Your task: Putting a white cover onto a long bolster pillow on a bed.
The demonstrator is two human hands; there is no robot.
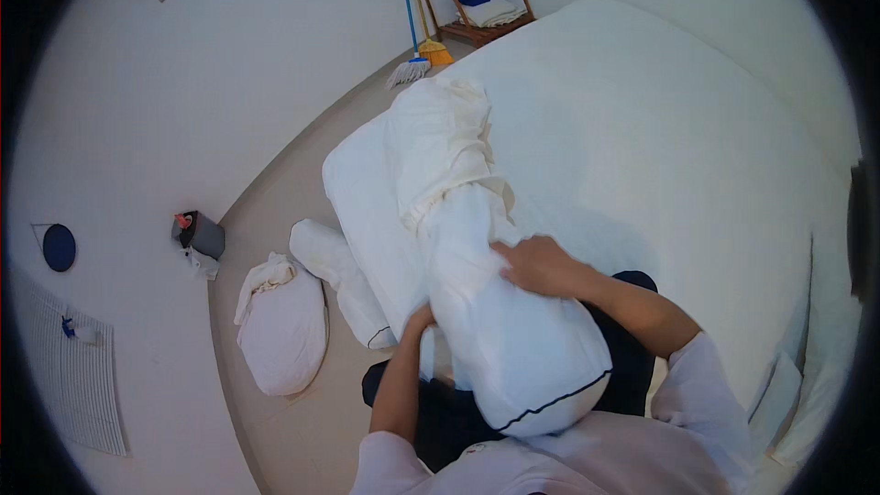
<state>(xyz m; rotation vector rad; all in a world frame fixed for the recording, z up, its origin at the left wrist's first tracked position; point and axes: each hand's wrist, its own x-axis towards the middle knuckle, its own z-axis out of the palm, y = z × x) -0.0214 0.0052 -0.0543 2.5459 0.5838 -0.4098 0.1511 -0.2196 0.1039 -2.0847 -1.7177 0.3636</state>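
Observation:
A white pillow [529, 357] with dark piping at its near end leans across my lap against the bed. A cream pillowcase [440, 144] with a gathered opening covers its far end, and that end rests on the mattress edge. My right hand [540, 265] grips the pillow's right side just below the case opening. On the other side my left hand [423, 317] holds the pillow, its fingers hidden behind the fabric.
The white-covered mattress [653, 151] fills the right. On the floor at left lie a pillow [337, 275] with dark piping and a rounded white bundle [285, 337]. A grey bin [203, 234], mop [410, 71], yellow broom [434, 51] and wooden rack [481, 33] with folded cloth stand by the walls.

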